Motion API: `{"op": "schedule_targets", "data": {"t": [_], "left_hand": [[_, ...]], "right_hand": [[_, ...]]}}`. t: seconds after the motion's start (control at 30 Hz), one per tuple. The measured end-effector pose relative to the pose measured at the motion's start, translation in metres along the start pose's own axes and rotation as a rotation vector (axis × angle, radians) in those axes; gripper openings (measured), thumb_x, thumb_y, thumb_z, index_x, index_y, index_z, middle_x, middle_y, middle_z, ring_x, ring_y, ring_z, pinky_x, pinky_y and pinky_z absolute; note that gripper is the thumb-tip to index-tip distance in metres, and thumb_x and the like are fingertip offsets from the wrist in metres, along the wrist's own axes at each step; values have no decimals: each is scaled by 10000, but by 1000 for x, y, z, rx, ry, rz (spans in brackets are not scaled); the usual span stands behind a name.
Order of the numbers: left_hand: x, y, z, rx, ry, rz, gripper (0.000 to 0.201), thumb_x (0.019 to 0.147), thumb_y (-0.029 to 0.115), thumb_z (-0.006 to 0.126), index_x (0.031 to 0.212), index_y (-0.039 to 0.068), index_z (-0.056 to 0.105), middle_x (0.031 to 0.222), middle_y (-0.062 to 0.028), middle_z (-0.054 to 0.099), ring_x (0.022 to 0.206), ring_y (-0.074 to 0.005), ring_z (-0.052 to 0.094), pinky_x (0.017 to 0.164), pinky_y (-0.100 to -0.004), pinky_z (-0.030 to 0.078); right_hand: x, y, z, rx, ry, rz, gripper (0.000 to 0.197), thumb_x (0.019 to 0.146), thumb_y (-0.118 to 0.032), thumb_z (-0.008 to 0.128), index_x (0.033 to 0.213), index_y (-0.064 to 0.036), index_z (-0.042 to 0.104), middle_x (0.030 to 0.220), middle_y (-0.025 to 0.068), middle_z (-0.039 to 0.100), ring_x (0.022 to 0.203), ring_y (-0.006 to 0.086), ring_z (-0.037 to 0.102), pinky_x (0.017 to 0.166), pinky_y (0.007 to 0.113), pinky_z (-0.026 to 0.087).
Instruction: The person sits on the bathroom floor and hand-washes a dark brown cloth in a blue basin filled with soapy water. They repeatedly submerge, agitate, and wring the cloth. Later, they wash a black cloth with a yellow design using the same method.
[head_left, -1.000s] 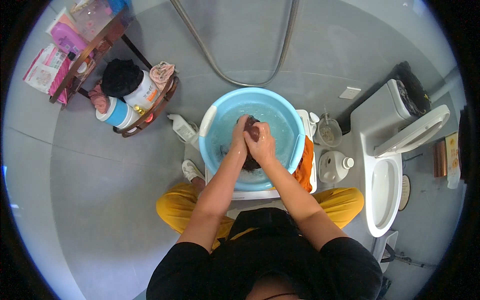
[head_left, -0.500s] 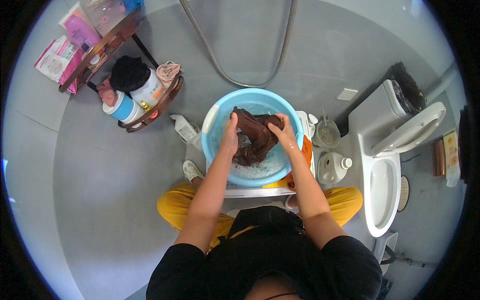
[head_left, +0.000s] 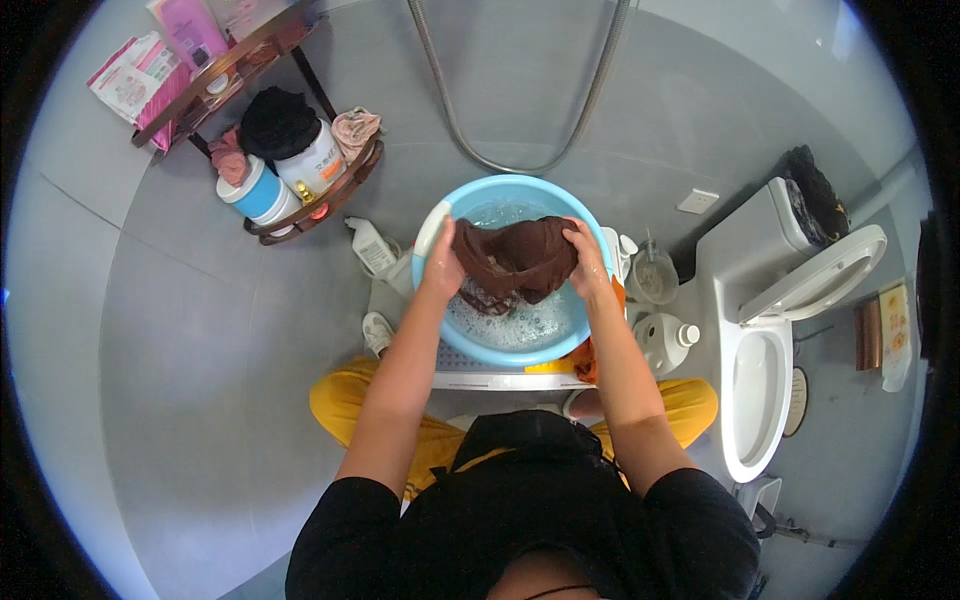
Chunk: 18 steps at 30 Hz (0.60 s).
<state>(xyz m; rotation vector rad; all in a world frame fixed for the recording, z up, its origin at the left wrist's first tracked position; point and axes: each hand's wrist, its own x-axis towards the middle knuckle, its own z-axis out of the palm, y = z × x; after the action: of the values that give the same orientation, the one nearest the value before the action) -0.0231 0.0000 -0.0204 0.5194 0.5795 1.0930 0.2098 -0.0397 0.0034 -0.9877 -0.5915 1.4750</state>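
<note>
Both hands stand wider apart than they do half a second earlier, and the brown cloth [head_left: 522, 248], bunched and looped in that frame, now stretches sideways between them. Position of the cloth: above the light-blue basin [head_left: 520, 358], inside the outline of its rim as seen from overhead.

The left hand [head_left: 443, 262] grips the left end of the cloth, near the white handle [head_left: 432, 228] of the basin. The right hand [head_left: 590, 258] grips the opposite end, with the thumb on the near side. Neither hand is spread flat; each pinches cloth between thumb and fingers, though the fingertips behind the fabric are hidden. Holding at two opposite ends appears to keep the upper part extended while the middle sags under its own weight. Working over the basin presumably lets drips fall back into the sudsy water [head_left: 530, 322].

The basin rests on a white stand [head_left: 500, 381], probably to raise it to a convenient height between the knees. An orange cloth [head_left: 583, 362] lies beside the basin at its right, likely kept apart from the water.

Appearance of the brown cloth: dark, soft, apparently soaked, and creased into thick curved folds. A thinner, mesh-like portion hangs at the lower left, close to the foam; whether it touches the surface cannot be told.
</note>
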Motion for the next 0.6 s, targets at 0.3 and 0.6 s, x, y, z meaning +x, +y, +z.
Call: {"op": "schedule_targets", "data": {"t": [0.3, 0.6], "left_hand": [[2, -51, -5, 1167, 588, -4, 871, 639, 41, 715, 1337, 21, 194, 1340, -221, 229, 1257, -367, 264, 1026, -426, 290], [7, -48, -16, 1365, 568, -114, 612, 693, 125, 695, 1186, -62, 384, 1126, -229, 533, 1017, -377, 541, 884, -409, 423]], "right_hand": [[20, 50, -9, -1041, 161, -315, 853, 655, -164, 771, 1353, -76, 289, 1284, 186, 395, 1139, 306, 452, 974, 377, 375], [12, 49, 12, -1622, 313, -9, 931, 688, -312, 734, 1409, -153, 167, 1243, 193, 361, 1158, 386, 415, 908, 456, 421]]}}
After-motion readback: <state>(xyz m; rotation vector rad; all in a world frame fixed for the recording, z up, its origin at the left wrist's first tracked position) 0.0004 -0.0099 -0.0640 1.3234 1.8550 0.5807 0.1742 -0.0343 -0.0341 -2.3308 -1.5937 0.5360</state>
